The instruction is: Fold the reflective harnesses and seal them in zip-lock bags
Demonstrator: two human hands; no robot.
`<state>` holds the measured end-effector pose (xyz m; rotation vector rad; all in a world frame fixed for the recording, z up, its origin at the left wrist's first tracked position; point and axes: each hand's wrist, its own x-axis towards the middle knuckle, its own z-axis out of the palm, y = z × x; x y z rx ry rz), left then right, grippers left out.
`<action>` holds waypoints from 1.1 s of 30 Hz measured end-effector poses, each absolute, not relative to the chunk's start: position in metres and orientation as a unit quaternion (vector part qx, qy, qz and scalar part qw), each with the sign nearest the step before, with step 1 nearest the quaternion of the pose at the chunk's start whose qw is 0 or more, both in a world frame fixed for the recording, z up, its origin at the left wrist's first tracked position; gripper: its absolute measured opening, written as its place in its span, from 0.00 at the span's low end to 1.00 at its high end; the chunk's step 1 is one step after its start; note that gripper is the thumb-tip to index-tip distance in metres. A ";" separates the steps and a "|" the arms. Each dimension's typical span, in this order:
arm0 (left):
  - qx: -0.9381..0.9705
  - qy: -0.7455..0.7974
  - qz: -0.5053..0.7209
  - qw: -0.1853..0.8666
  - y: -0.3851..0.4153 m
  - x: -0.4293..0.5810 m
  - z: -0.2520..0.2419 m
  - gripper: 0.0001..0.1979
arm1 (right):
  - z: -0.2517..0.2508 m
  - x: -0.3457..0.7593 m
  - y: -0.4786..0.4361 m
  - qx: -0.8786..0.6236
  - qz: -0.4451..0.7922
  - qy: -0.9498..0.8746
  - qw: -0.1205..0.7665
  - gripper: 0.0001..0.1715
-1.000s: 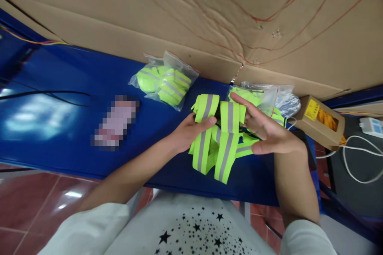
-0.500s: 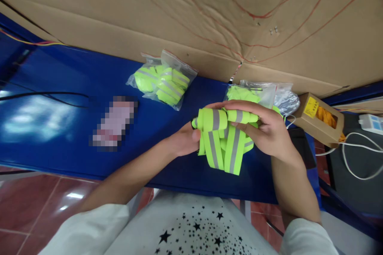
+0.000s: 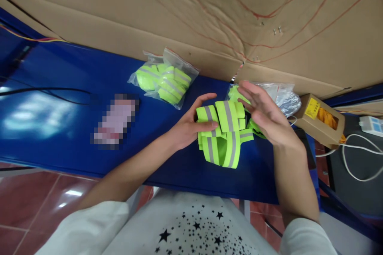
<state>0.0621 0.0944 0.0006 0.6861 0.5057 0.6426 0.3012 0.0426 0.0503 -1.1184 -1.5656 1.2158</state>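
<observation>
A bundle of neon-yellow reflective straps, each with a grey stripe, is in front of me over the blue table. My left hand grips its left side, the thumb lying across the front and the other fingers partly hidden behind. To the right of the straps, my right hand is open with fingers apart and holds nothing. Behind it, a clear plastic bag with similar yellow material is partly covered. Another clear bag of reflective straps lies to the left, against the cardboard.
A cardboard wall with red wires rises behind the blue table. A pixelated rectangular object lies on the left. On the right are an open-windowed box with orange contents, white cables and a dark flat object.
My right hand has let go of the straps and moved off to the right, its fingers opening. My left thumb has come over the front of the bundle.
</observation>
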 end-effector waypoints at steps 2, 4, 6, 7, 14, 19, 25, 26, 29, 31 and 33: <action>0.383 0.235 0.315 0.836 0.094 0.062 -0.001 0.41 | 0.044 0.294 0.045 -0.501 0.502 -0.582 0.398 0.33; 0.438 0.228 0.337 0.802 0.093 0.062 -0.003 0.38 | 0.041 0.282 0.044 -0.542 0.511 -0.567 0.352 0.34; 0.489 0.217 0.372 0.759 0.094 0.063 -0.006 0.35 | 0.040 0.270 0.042 -0.566 0.492 -0.563 0.347 0.35; 0.512 0.212 0.388 0.736 0.094 0.064 -0.007 0.34 | 0.041 0.266 0.041 -0.571 0.482 -0.560 0.358 0.36; 0.586 0.197 0.419 0.664 0.094 0.066 -0.007 0.34 | 0.038 0.256 0.039 -0.534 0.566 -0.446 0.441 0.29; 0.472 0.211 0.370 0.772 0.092 0.067 0.004 0.40 | 0.044 0.255 0.033 -0.515 0.489 -0.466 0.527 0.23; 0.474 0.124 0.232 0.840 0.088 0.070 0.029 0.36 | 0.081 0.260 0.017 -0.495 0.301 -0.554 0.598 0.22; 0.479 0.117 0.219 0.842 0.088 0.072 0.035 0.37 | 0.086 0.262 0.014 -0.495 0.284 -0.568 0.593 0.22; 0.460 0.122 0.215 0.853 0.088 0.074 0.050 0.42 | 0.095 0.269 0.007 -0.457 0.265 -0.623 0.576 0.23; 0.428 0.137 0.226 0.864 0.088 0.075 0.058 0.43 | 0.094 0.275 0.007 -0.409 0.255 -0.682 0.550 0.24; 0.386 0.162 0.246 0.874 0.088 0.075 0.061 0.40 | 0.090 0.281 0.009 -0.382 0.212 -0.740 0.512 0.24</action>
